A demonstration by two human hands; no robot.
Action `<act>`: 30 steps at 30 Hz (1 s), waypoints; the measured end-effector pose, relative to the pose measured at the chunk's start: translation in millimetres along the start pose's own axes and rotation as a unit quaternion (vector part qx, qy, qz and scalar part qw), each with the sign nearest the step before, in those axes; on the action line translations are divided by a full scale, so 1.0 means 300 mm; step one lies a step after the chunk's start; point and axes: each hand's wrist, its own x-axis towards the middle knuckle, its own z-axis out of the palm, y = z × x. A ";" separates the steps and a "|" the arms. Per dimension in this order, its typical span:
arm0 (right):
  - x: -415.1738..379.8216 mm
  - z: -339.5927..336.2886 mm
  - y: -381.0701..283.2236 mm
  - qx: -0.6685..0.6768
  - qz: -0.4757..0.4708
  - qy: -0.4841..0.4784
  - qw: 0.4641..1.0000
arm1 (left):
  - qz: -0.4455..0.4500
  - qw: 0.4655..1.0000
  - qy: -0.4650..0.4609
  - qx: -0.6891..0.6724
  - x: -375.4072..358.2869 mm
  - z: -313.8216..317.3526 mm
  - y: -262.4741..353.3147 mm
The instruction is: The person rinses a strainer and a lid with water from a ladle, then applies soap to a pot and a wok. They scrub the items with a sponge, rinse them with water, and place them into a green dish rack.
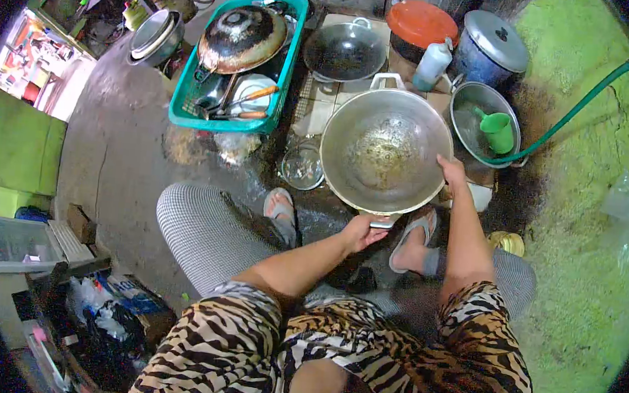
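A large metal wok with two handles is tilted so that its stained inside faces me. My left hand is closed round the near handle at its lower rim. At the right rim, my right hand grips the edge, thumb inside, with the other fingers hidden behind it. Beyond the wok lies a dark pan. To its right a metal basin holds a green dipper and the end of a green hose. A clear bottle stands behind the wok.
A teal basket at the upper left holds a blackened wok, plates and utensils. A glass lid or bowl lies left of the wok. Behind are a red-lidded pot and a blue lidded pot. A green wall bounds the right.
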 end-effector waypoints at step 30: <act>-0.226 0.856 -0.560 -0.584 -0.214 -0.023 0.783 | -0.141 0.984 -0.090 -0.055 0.144 -0.248 0.084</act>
